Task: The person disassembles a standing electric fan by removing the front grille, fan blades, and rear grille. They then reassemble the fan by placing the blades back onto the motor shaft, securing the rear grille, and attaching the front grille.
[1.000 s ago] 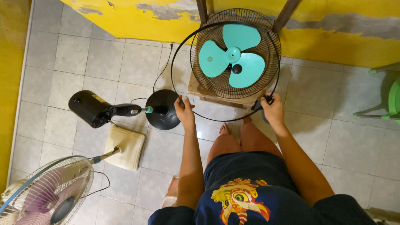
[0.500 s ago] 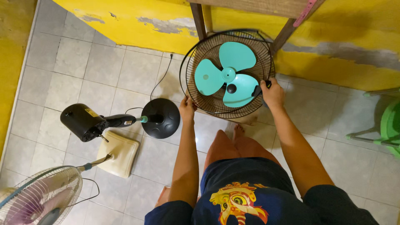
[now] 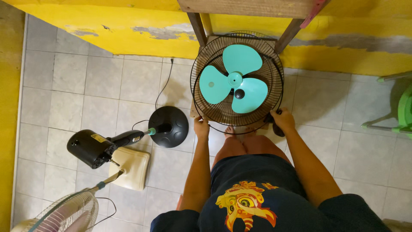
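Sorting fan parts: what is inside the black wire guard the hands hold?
Inside the wire guard, a teal three-blade propeller with a black knob. Left hand and right hand grip its rim; beneath stays hidden.

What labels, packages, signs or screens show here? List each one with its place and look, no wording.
Label: small yellow rectangular sticker on the black fan motor housing lying on the tiled floor, left of the left hand.
Printed picture: orange and yellow bird-like design on the person's dark shirt, bottom centre.
No packages, signs or screens are in view.
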